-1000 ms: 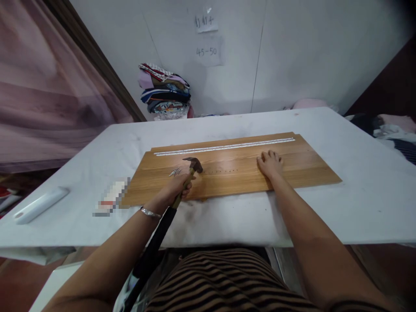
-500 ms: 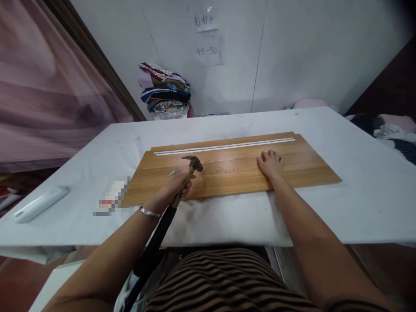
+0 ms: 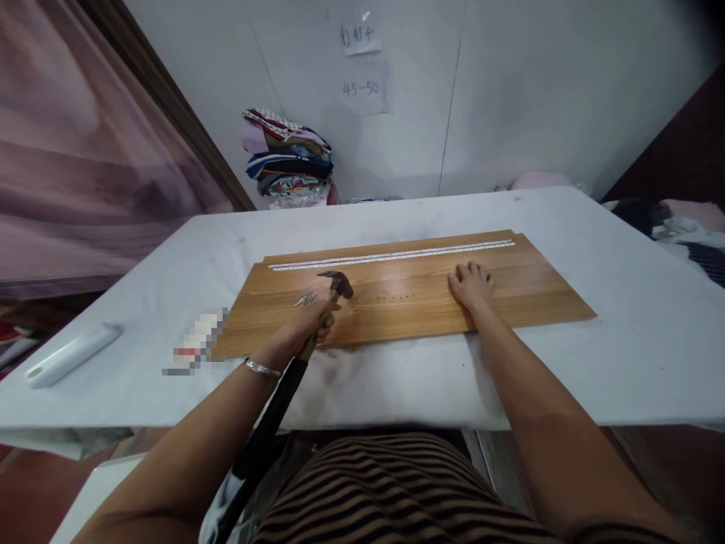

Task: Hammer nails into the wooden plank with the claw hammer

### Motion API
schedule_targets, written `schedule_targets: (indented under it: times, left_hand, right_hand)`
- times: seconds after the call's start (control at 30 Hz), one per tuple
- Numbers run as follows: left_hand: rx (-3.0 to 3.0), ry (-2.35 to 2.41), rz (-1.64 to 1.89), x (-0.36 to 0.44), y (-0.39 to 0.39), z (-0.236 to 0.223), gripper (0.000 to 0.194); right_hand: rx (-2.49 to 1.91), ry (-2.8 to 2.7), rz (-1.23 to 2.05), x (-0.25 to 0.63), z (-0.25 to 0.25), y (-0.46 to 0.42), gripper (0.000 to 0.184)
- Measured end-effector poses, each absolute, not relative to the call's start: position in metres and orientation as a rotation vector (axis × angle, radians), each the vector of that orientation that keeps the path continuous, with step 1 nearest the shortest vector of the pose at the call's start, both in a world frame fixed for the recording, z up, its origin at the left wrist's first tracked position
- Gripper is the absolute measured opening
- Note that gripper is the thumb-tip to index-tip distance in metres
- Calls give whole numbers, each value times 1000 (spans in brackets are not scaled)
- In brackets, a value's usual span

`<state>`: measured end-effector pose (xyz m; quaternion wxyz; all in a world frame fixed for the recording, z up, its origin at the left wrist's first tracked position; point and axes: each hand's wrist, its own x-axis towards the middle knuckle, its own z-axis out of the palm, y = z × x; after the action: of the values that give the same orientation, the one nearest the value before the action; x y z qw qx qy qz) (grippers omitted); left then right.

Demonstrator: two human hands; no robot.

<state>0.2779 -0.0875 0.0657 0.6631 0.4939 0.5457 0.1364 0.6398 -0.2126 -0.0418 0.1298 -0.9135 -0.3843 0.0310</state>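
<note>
My left hand (image 3: 309, 326) is closed around the handle of a claw hammer (image 3: 340, 285), close below its head. The hammer's long black grip runs back under my forearm. Its head is over the wooden board (image 3: 532, 283), by the left end of a row of small nails (image 3: 393, 297) in the board. Several loose nails (image 3: 304, 298) lie on the board just left of the hammer head. My right hand (image 3: 473, 285) rests on the board to the right of the row, fingers spread and holding nothing.
Two white measuring strips (image 3: 396, 255) run along the board's far side. On the white table (image 3: 396, 385), a white oblong object (image 3: 73, 355) and a blurred-out item (image 3: 195, 341) lie to the left. Folded clothes (image 3: 288, 159) are stacked by the wall behind.
</note>
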Motion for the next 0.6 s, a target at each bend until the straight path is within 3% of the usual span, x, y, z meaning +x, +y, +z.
schedule_targets:
  times: [0.6]
  left_hand:
    - [1104, 1269, 297, 280, -91, 69, 29]
  right_hand:
    - [-2665, -1121, 82, 639, -40, -213, 53]
